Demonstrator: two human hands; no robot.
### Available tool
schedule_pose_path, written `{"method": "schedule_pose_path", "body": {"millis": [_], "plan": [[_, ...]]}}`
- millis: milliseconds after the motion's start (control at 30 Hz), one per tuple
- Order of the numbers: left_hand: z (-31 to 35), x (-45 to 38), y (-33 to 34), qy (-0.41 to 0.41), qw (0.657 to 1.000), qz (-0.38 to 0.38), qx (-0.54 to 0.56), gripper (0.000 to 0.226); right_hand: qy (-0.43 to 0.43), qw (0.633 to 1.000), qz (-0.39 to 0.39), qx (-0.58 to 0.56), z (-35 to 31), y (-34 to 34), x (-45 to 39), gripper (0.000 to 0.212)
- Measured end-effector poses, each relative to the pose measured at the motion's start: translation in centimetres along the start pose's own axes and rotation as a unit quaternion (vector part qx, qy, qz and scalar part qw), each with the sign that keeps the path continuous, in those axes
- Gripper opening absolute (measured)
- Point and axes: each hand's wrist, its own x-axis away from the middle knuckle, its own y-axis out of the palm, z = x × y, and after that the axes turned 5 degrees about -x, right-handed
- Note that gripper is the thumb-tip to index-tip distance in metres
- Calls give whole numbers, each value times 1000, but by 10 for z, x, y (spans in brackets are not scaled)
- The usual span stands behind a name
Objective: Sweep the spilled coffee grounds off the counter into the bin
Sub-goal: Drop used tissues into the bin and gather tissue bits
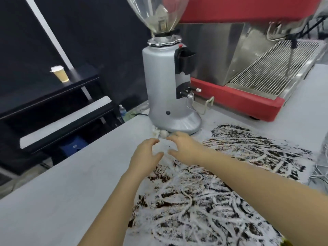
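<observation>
Dark coffee grounds (204, 197) are smeared in streaks over the right half of the pale grey counter (62, 192). My left hand (146, 157) and my right hand (184, 148) reach forward side by side over the counter, fingers curved and apart, nothing visible in either. Both hover just in front of the grinder's base, at the far edge of the smear. Small white crumpled bits (160, 132) lie on the counter just beyond my fingertips. No bin is in view.
A silver coffee grinder (163, 82) stands right behind my hands. A red espresso machine (248, 71) fills the back right. Left of the counter are dark shelves (53, 96) with a paper cup (60, 73). Cables hang at the right edge (321, 167).
</observation>
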Motion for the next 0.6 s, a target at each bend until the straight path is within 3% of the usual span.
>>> {"method": "schedule_pose_path", "body": {"millis": [267, 433, 600], "plan": [[-36, -77, 3, 25, 998, -11, -59, 63, -60, 996, -19, 57, 20, 29, -77, 67], [-52, -102, 15, 81, 986, -60, -133, 50, -81, 984, -15, 157, 23, 41, -88, 64], [-65, -89, 30, 129, 983, 7, -133, 32, -67, 978, 17, 196, 20, 46, -73, 47]]}}
